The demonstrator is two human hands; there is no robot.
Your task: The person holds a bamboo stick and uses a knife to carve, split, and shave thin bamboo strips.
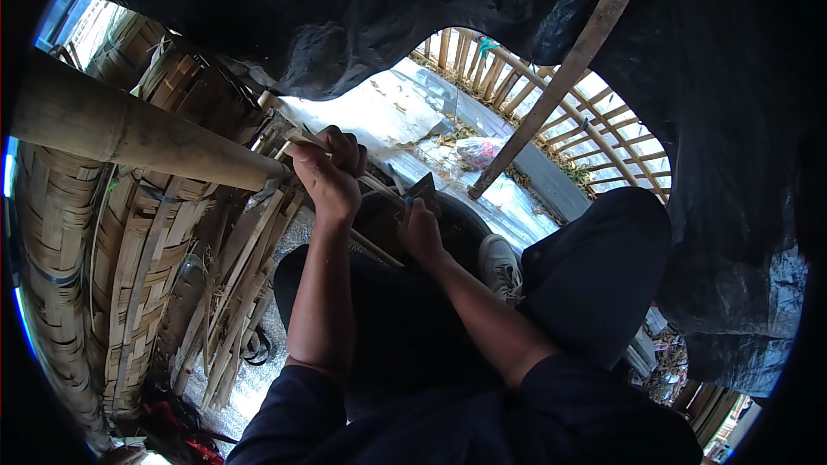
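My left hand point(328, 174) is closed around a thin pale bamboo strip point(307, 139), near the end of a thick bamboo pole. Lower and to the right, my right hand point(420, 228) is closed on a knife, whose dark, wide blade point(423, 192) points upward. Another part of a bamboo strip point(379, 185) runs from beside my left hand to the blade. A dark round container point(469, 222) lies beneath my right hand, partly hidden by my arm and legs.
A thick bamboo pole point(146, 133) crosses the left side above woven bamboo rolls point(65, 267) and split strips point(237, 306). Black sheeting point(345, 17) hangs overhead. A wooden stick point(564, 77) slants down at the right. My shoe point(500, 265) is beside the container.
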